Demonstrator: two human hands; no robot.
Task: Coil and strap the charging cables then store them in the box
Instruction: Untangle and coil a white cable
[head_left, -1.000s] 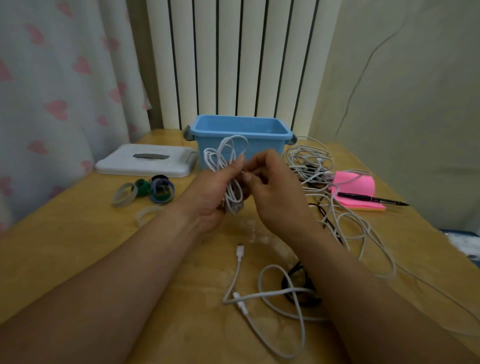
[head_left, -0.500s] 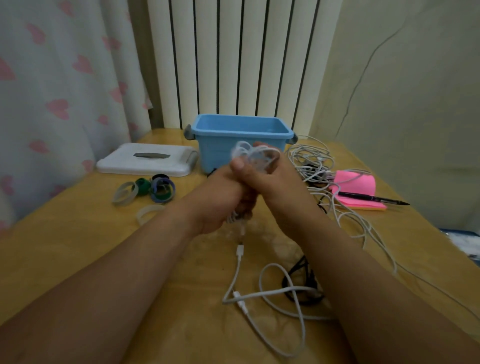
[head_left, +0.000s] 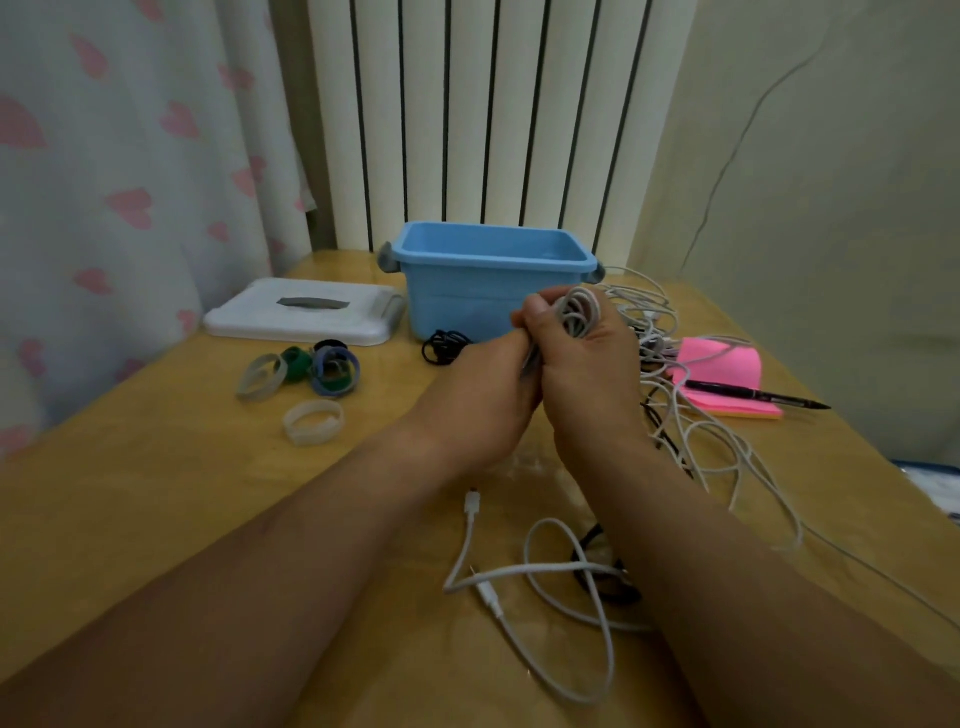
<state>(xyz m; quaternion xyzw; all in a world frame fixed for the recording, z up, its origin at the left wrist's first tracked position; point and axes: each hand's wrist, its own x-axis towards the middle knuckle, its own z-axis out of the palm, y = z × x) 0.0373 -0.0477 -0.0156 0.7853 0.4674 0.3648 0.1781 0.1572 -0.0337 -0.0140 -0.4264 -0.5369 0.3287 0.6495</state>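
White charging-cable coil (head_left: 579, 314) sits btwn both hands, held up over the wooden table (head_left: 156, 493), just in front of the blue plastic box (head_left: 457, 301). Right hand (head_left: 589, 379) has fingers curled round the loops at the top. Left hand (head_left: 480, 405) grips the lower part of the bundle, fingers closed on it. Cable ends are hidden inside the grip, so can't tell where the plugs sit.

Step in hand, I'd judge: squaring up the coil so it's ready for a strap. To do it well: hold the loops even & flat w/ the right hand alone, don't kink near the plugs, and tuck the tail in. That frees the left hand for a strap. The translucent white strap ring (head_left: 313, 422) lies nearest, w/ the green, blue & clear strap rings (head_left: 317, 366) just beyond it, all well left of the hands. Bind at the middle, snug, not crushing.

Risk: loops may spring open if the grip shifts during the handover.

Plenty left, e.g. the loose white cable (head_left: 524, 571) by the forearms & the tangle of white cables (head_left: 691, 431) at right.
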